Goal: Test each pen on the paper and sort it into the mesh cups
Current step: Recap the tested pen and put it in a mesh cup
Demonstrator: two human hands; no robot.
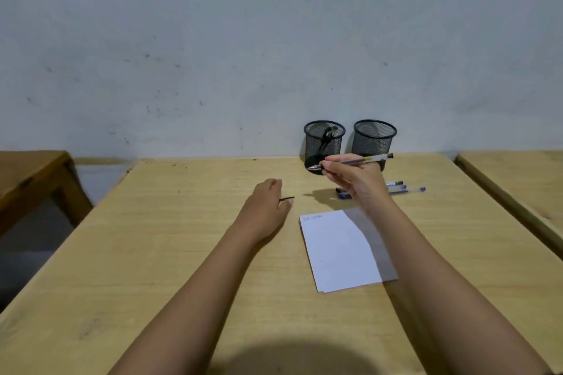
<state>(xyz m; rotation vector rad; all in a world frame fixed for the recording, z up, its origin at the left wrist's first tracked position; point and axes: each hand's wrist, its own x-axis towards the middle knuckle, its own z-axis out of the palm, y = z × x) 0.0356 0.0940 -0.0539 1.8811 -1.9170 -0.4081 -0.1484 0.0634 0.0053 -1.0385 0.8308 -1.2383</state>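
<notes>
My right hand (350,175) holds a clear pen (365,159) above the table, tip pointing left, in front of the two black mesh cups. The left cup (323,146) has a pen or two inside; the right cup (374,140) shows nothing inside. My left hand (268,201) rests on the table and holds a thin black pen cap (288,198) that sticks out to the right. White paper (341,248) lies below my right hand, with faint scribbles at its top left corner. Several loose pens (402,189) lie behind my right wrist.
The wooden table (182,253) stands against a grey wall. Another wooden table (518,179) is at the right, separated by a gap. A darker brown table (27,179) stands at the left.
</notes>
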